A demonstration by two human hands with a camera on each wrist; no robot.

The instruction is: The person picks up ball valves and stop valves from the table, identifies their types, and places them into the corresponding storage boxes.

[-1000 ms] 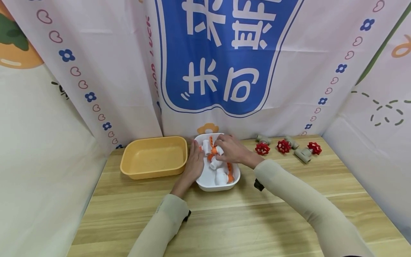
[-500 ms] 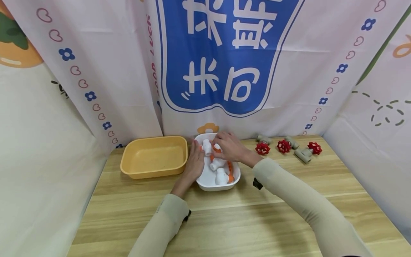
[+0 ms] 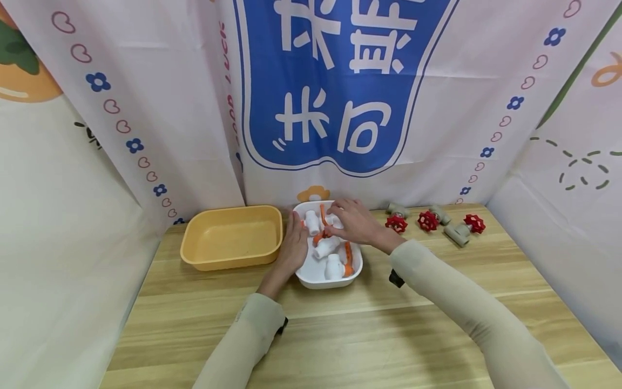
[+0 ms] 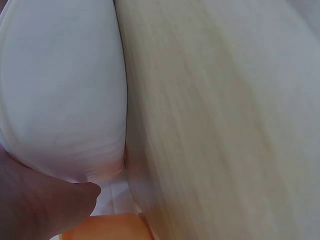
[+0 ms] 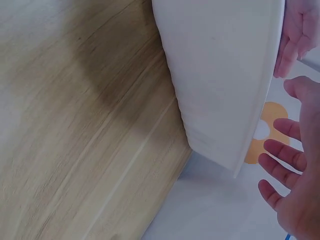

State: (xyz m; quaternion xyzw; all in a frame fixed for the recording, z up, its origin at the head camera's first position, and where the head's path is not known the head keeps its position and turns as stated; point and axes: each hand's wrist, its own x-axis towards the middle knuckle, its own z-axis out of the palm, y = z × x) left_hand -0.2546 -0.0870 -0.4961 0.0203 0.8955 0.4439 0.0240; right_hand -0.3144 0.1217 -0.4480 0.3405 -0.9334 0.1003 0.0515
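A white basin (image 3: 309, 272) holds several white plastic ball valves with orange handles. One valve (image 3: 312, 222) lies at the back left, another (image 3: 326, 247) in the middle, and a third (image 3: 334, 267) at the front. My left hand (image 3: 293, 246) rests along the basin's left rim with its fingers straight. Over the back right corner, my right hand (image 3: 358, 222) is at a further valve (image 3: 333, 220), which it partly hides. The right wrist view has the right hand's fingers (image 5: 282, 155) spread apart beside the basin's wall (image 5: 220, 75).
To the left stands a yellow basin (image 3: 233, 240) with nothing in it, close beside the left hand. Grey valves with red handwheels (image 3: 428, 221) lie in a row at the back right of the wooden table (image 3: 330, 335). A printed curtain (image 3: 432, 178) hangs behind.
My right hand has turned the back right valve and its fingers have loosened from it; its orange handle now points backward. The middle valve has shifted slightly left. My left hand has stayed put.
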